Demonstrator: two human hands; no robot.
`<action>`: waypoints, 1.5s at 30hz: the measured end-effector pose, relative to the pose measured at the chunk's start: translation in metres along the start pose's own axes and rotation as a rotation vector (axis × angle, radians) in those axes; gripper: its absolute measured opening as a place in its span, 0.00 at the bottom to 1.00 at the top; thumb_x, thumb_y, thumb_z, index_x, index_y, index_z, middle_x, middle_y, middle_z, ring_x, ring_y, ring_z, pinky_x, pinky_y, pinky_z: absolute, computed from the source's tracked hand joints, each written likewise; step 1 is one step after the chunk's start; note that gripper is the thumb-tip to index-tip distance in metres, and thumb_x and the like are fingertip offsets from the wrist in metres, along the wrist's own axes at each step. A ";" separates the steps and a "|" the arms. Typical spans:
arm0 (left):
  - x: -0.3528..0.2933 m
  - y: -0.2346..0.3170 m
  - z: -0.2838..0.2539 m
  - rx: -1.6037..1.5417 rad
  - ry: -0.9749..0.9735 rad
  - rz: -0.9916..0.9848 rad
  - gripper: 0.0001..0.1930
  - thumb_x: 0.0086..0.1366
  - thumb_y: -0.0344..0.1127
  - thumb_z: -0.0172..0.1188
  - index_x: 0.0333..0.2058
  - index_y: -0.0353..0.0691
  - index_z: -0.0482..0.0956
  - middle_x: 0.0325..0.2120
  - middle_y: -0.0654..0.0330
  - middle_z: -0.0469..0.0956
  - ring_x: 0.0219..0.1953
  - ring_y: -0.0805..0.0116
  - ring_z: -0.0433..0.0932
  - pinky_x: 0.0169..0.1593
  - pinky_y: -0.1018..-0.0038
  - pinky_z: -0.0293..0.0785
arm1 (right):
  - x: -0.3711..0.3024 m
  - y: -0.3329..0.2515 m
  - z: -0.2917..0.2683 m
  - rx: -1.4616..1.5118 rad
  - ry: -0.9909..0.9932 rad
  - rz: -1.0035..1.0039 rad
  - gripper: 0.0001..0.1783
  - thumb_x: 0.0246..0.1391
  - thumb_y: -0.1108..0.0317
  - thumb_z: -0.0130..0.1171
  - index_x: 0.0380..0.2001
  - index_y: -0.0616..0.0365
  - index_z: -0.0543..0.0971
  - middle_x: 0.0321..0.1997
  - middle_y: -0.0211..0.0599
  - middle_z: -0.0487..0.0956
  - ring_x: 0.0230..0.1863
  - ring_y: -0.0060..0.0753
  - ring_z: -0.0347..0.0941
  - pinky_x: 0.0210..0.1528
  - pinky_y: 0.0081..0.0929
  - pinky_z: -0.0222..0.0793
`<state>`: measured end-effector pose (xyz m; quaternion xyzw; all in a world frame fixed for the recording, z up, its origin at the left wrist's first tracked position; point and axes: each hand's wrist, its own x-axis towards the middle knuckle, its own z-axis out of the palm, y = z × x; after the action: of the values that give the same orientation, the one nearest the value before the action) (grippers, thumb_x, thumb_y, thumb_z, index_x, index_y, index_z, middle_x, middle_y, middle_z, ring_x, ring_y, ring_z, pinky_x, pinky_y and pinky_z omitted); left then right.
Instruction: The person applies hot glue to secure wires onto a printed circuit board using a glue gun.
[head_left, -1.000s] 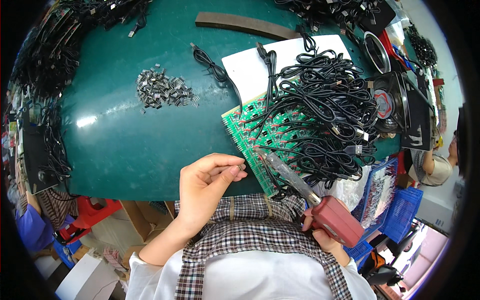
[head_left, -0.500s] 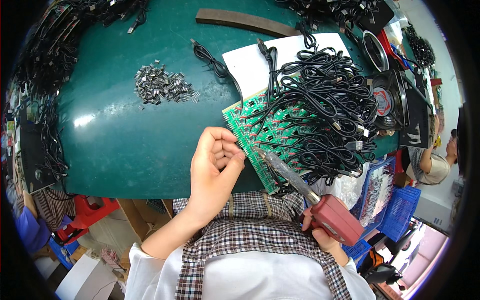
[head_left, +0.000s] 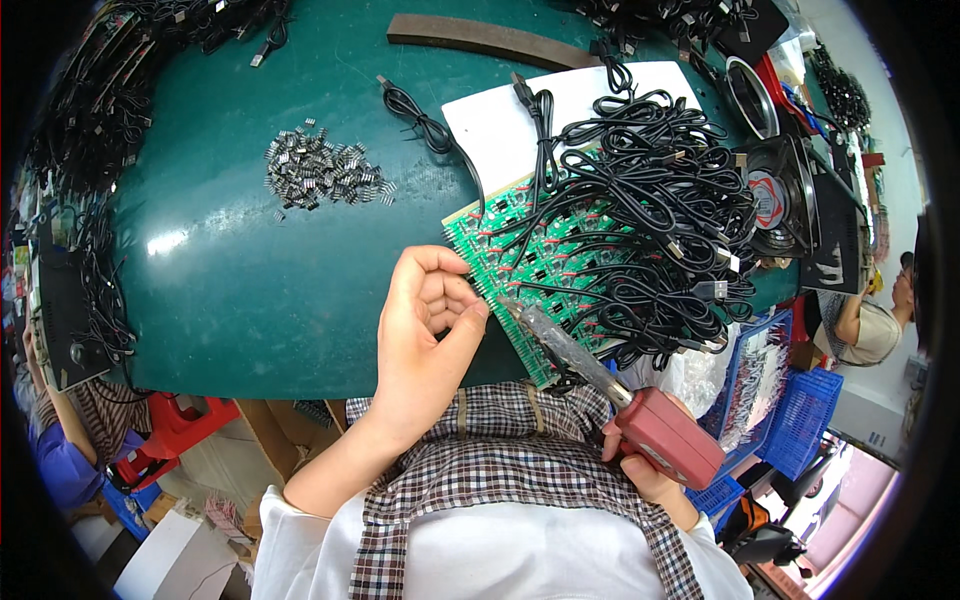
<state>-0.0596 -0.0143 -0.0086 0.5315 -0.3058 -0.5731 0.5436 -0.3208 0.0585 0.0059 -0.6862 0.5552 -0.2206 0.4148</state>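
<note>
My left hand [head_left: 422, 345] is at the left edge of a green circuit board panel [head_left: 480, 245], fingers curled and thumb and forefinger pinched at the row of metal pins. Whatever lies in the pinch is too small to make out. In my right hand [head_left: 650, 478] is a soldering iron with a red handle [head_left: 668, 437]. Its long metal barrel slants across the panel, and the tip is by the pins, close to my left fingertips. Bundled black USB cables [head_left: 650, 200] lie over the panel's right part, their leads running to the boards.
A pile of small metal connectors [head_left: 322, 172] lies on the green table [head_left: 250, 290]. White paper [head_left: 480, 125] sits under the panel, with a dark bar [head_left: 490, 42] behind it. At right are a fan [head_left: 770, 200] and blue baskets [head_left: 803, 420]. Other people sit at both sides.
The view has shifted very slightly. The iron's barrel and tip have moved a little to the left along the pins; my left hand keeps its pinch.
</note>
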 end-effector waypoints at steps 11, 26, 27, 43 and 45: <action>0.001 0.005 0.003 0.033 0.034 -0.038 0.15 0.52 0.16 0.49 0.38 0.36 0.61 0.23 0.65 0.68 0.27 0.82 0.68 0.31 0.86 0.65 | 0.005 -0.001 0.004 0.175 0.070 0.042 0.33 0.33 0.64 0.67 0.44 0.66 0.69 0.33 0.38 0.77 0.26 0.31 0.76 0.29 0.23 0.71; 0.001 0.004 0.004 0.045 0.042 -0.034 0.15 0.52 0.16 0.48 0.38 0.37 0.60 0.24 0.65 0.67 0.26 0.82 0.68 0.30 0.86 0.66 | 0.005 0.005 -0.004 0.133 -0.064 -0.062 0.35 0.34 0.60 0.69 0.45 0.67 0.67 0.30 0.41 0.78 0.25 0.33 0.76 0.27 0.23 0.71; 0.002 0.003 0.004 0.053 0.041 -0.019 0.15 0.53 0.16 0.48 0.38 0.38 0.60 0.23 0.64 0.68 0.24 0.80 0.68 0.29 0.85 0.67 | 0.004 0.004 -0.004 0.132 -0.063 -0.062 0.35 0.34 0.60 0.69 0.45 0.67 0.67 0.30 0.41 0.78 0.25 0.33 0.76 0.27 0.23 0.71; 0.000 0.006 0.005 0.078 0.046 -0.048 0.15 0.52 0.16 0.48 0.38 0.35 0.60 0.23 0.64 0.66 0.26 0.82 0.66 0.30 0.86 0.65 | 0.004 0.004 -0.004 0.028 -0.027 -0.180 0.36 0.33 0.61 0.68 0.45 0.67 0.67 0.30 0.40 0.78 0.25 0.34 0.76 0.27 0.23 0.71; -0.001 0.006 0.004 0.075 0.048 -0.038 0.15 0.52 0.16 0.48 0.38 0.35 0.60 0.23 0.64 0.66 0.25 0.82 0.66 0.30 0.86 0.65 | 0.001 0.002 -0.003 0.089 -0.026 -0.071 0.36 0.33 0.61 0.68 0.45 0.67 0.68 0.30 0.40 0.78 0.24 0.34 0.76 0.27 0.22 0.71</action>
<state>-0.0621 -0.0159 -0.0015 0.5706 -0.3039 -0.5587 0.5195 -0.3246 0.0562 0.0057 -0.6894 0.5145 -0.2507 0.4441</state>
